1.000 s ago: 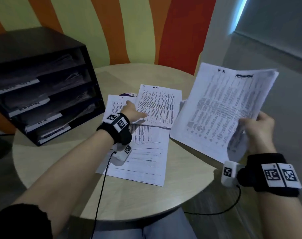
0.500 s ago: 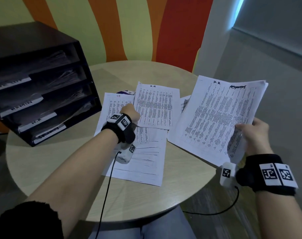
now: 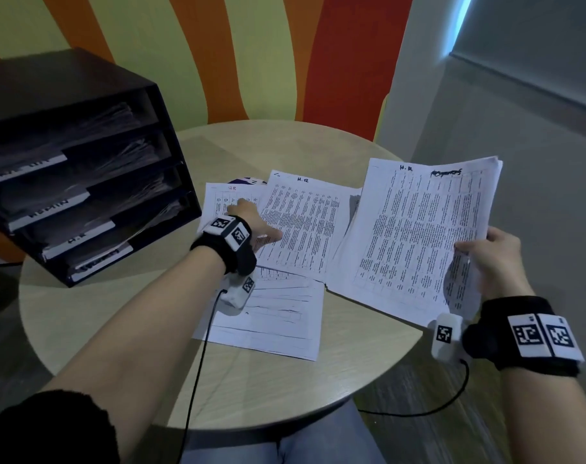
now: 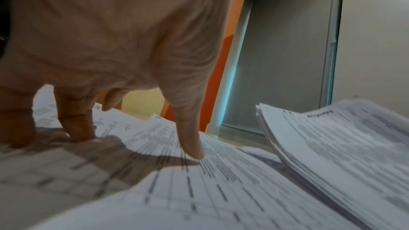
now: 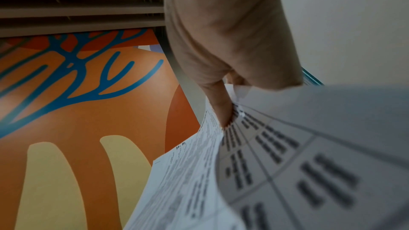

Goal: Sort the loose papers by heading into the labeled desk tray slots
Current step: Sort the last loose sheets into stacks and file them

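Observation:
A black desk tray [image 3: 181, 182] with several labeled slots, papers in each, stands on the table's left. Loose printed sheets lie mid-table: one headed H.R [image 3: 311, 222], one with a red heading [image 3: 223, 197] beneath it, and a lower sheet [image 3: 278, 316]. My left hand [image 3: 251, 221] rests on them; its thumb [image 4: 192, 149] presses the H.R sheet and its fingers [image 4: 75, 128] touch the sheet beside it. My right hand [image 3: 489, 259] pinches a stack of papers headed H.R [image 3: 415, 229] at its right edge, thumb [image 5: 221, 109] on top. The stack tilts up, its lower left corner near the table.
The round wooden table [image 3: 117, 329] ends just under the held stack, with floor beyond on the right. A striped wall stands behind. Something purple [image 3: 248, 180] peeks out under the far sheets. Wrist-camera cables hang off the table's near edge.
My right hand has lowered the stack toward the table. My left hand stayed on the loose sheets, its thumb curling in and then stretching back out over the H.R sheet.

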A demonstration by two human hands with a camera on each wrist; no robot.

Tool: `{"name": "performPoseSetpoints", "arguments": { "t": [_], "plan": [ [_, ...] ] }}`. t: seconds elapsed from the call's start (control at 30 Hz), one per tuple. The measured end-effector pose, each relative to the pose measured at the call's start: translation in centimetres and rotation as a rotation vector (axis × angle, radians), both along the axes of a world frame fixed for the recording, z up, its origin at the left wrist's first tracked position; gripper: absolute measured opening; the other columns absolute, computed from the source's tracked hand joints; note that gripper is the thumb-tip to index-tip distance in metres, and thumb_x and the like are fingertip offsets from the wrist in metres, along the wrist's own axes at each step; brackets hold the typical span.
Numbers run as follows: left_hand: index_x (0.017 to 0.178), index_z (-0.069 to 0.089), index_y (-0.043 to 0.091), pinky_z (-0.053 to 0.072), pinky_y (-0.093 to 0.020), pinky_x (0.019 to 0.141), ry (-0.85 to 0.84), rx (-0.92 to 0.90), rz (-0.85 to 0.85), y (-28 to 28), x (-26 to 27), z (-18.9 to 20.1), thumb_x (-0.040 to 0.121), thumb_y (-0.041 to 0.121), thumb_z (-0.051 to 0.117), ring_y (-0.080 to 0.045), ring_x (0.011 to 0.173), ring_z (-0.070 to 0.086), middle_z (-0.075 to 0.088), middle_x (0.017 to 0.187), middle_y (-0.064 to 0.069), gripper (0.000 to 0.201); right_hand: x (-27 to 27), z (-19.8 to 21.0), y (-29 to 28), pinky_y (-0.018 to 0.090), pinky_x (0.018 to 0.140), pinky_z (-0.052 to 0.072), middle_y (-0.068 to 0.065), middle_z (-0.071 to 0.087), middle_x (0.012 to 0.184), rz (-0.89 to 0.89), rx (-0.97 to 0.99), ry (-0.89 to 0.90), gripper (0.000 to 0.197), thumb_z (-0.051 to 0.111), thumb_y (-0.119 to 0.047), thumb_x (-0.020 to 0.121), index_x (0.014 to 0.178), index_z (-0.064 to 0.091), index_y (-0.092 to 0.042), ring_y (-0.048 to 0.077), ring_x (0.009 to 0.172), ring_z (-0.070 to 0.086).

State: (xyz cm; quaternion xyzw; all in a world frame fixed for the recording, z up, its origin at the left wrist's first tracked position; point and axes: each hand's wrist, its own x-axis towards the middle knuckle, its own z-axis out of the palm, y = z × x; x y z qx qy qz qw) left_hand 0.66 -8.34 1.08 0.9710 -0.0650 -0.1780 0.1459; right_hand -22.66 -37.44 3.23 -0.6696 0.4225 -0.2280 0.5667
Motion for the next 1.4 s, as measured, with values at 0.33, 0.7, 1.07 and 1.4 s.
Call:
{"name": "performPoseSetpoints", "arguments": {
  "t": [0.33,0.7,1.07,1.4],
  "plan": [
    [0.081,0.051,0.005,0.045,-0.032,0.065,0.002,-0.242,0.04,-1.9,-0.3,-0.7,0.086,0.009,0.068,-0.029,0.084,0.056,0.054,0.091,-0.013,0.018,0.3,-0.6,0.4,0.04,0.083,0.046,0.013,0.065,0.105,0.063,-0.019,0.022,0.03,0.053,0.007,0.09,0.113,0.065,-0.008,0.031,0.095,0.059],
    [0.11,0.061,0.016,0.055,-0.038,0.091,-0.301,-1.212,0.284,1.6,0.6,5.5,0.096,0.006,0.055,-0.02,0.102,0.067,0.068,0.111,-0.004,0.019,0.5,-0.7,1.0,0.036,0.077,0.041,0.009,0.062,0.098,0.052,-0.012,-0.019,0.031,0.05,0.008,0.092,0.113,0.063,-0.01,0.022,0.081,0.057],
    [0.126,0.05,0.008,0.053,-0.03,0.071,0.129,-0.952,-0.113,-2.6,-5.1,3.3,0.101,0.022,0.05,-0.015,0.084,0.062,0.063,0.099,-0.002,0.029,1.3,2.5,3.4,0.036,0.073,0.055,0.006,0.072,0.095,0.168,-0.033,-0.307,0.02,0.054,0.002,0.091,0.098,0.068,-0.012,0.021,0.084,0.069],
    [0.122,0.055,0.01,0.053,-0.033,0.09,0.084,-1.116,-0.157,-5.0,-7.4,4.4,0.099,0.005,0.048,-0.02,0.104,0.064,0.066,0.111,-0.002,0.025,1.2,5.5,7.2,0.033,0.077,0.056,-0.005,0.071,0.096,0.145,-0.236,-0.541,0.016,0.052,-0.03,0.098,0.103,0.062,-0.018,0.011,0.089,0.068]
  ]
}}
